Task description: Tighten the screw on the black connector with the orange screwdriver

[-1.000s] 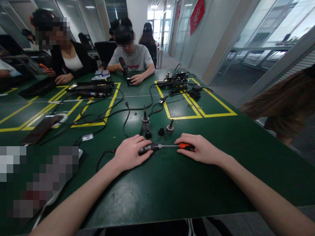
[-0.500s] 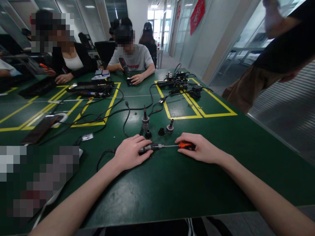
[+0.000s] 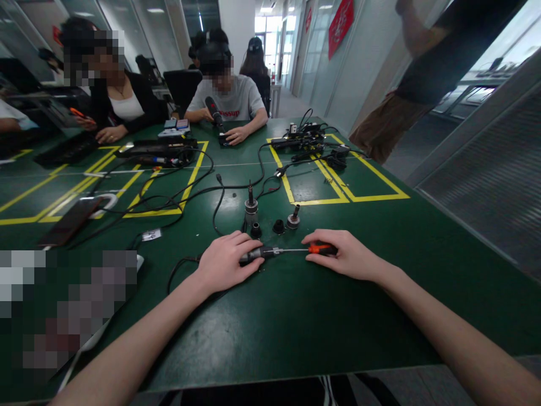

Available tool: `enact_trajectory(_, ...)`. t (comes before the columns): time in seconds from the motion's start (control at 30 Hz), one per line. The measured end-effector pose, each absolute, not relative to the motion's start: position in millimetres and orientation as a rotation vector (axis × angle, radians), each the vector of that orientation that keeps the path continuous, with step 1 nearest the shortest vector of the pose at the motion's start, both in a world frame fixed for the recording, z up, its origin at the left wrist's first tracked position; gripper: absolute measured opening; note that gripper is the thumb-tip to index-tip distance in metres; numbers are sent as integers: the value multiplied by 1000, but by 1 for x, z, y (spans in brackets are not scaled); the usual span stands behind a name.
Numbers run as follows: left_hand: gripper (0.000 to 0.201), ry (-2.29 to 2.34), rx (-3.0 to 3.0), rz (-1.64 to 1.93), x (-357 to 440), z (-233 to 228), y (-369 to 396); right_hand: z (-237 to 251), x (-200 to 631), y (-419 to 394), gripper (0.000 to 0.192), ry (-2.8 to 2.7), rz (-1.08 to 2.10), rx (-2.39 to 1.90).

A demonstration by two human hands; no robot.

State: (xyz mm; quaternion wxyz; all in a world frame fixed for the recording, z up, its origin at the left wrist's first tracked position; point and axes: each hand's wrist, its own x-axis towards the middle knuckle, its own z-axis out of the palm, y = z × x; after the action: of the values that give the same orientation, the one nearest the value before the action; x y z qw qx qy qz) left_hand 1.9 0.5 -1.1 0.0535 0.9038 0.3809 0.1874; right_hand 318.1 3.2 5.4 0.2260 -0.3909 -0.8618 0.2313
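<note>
My left hand (image 3: 224, 258) is wrapped over a grey-and-black corded tool body (image 3: 269, 251), which lies on the green table. Its cord comes out on the left, and my palm covers most of the body. In my right hand (image 3: 353, 255), the fingers close on the orange-and-black handle of a screwdriver (image 3: 322, 248). The screwdriver's thin shaft points left, with its tip at the metal end of the tool body. Just beyond my hands stand a tall metal part with a thin spindle (image 3: 251, 206), a small black collar (image 3: 256, 230), a black cap (image 3: 278, 226) and a shorter metal piece (image 3: 293, 219).
Yellow tape squares mark the table; a tangle of black cables and devices (image 3: 302, 141) fills the far right one. A phone (image 3: 71, 223) and cords lie left. Across the table, people handle tools near a black tray (image 3: 154, 153). Another person stands beyond the right edge.
Both hands keep their grip and place, the screwdriver tip still at the tool's end. The standing person at the right has shifted left and away. The view has moved very slightly.
</note>
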Motion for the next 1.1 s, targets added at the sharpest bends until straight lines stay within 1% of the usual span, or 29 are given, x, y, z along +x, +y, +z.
enact_trajectory(0.1,26,1153,2747,569,2,-1,0,8,316,2,28,-2414,635,-1153)
enact_trajectory(0.17,27,1154,2748,567,1,-1,1,10,316,2,31,-2411,673,-1127)
enact_trajectory(0.33,26,1162,2748,565,1,-1,0,9,323,5,23,-2341,706,-1047)
enact_trajectory(0.57,26,1164,2745,558,2,0,0,7,317,4,21,-2429,585,-1167)
enact_trajectory(0.7,26,1164,2740,555,2,0,0,10,317,2,24,-2475,564,-1176)
enact_trajectory(0.8,26,1158,2748,562,2,-1,0,9,321,3,24,-2452,576,-1112)
enact_trajectory(0.97,27,1154,2759,572,2,-1,0,7,324,4,13,-2418,607,-1097)
enact_trajectory(1.1,26,1147,2760,580,1,-1,0,7,320,1,14,-2442,629,-1157)
